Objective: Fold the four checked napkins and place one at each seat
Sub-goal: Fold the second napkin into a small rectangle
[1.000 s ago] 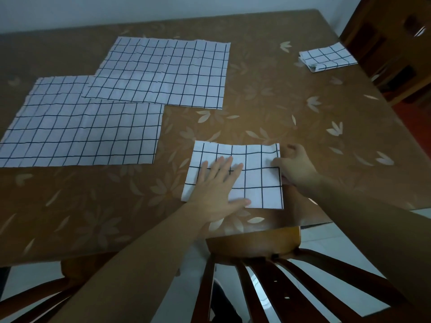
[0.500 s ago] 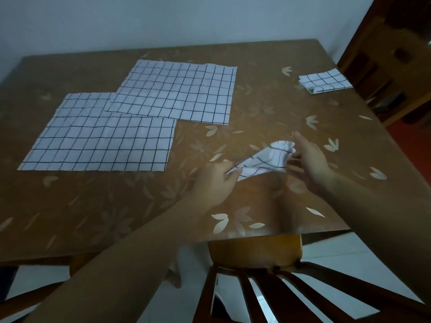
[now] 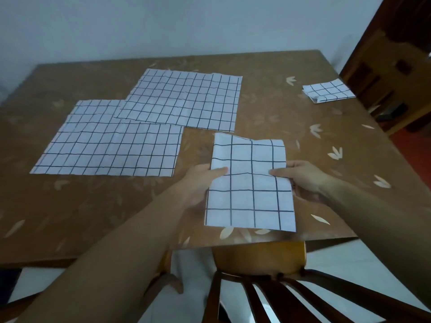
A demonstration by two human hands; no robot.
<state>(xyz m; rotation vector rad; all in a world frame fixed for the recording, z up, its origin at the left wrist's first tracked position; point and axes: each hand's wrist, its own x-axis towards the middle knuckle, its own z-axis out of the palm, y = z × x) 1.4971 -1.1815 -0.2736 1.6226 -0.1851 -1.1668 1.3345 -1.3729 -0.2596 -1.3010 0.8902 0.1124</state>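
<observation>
Brown wood with pale leaf shapes makes up the surface [image 3: 268, 108]. Close to its front edge, two hands hold the held napkin [image 3: 250, 185], which is white with dark lines and folded into a tall box shape. The left hand [image 3: 200, 183] pinches its left edge, with the thumb on top and the fingers tucked under. The right hand [image 3: 303, 177] pinches its right edge the same way. The top edge of the held napkin looks a bit bumpy. Its bottom edge comes close to the front edge of the surface. I cannot tell if it rests on the wood or is lifted a little.

Left of the held napkin lies the front open napkin [image 3: 112, 148], spread out flat. Behind and left of the held napkin lies the back open napkin [image 3: 186, 101], also flat. One of its corners lies over a corner of the front open napkin. Its near right corner is just beside the top edge of the held napkin.

Far back and to the right of the held napkin sits the small folded napkin [image 3: 328, 90], at the right edge of the surface and well apart.

Bare wood shows right of the held napkin, and more shows to its left, in front of the front open napkin.

Below the held napkin, a wooden chair [image 3: 256, 257] with dark slats stands at the front edge of the surface.
</observation>
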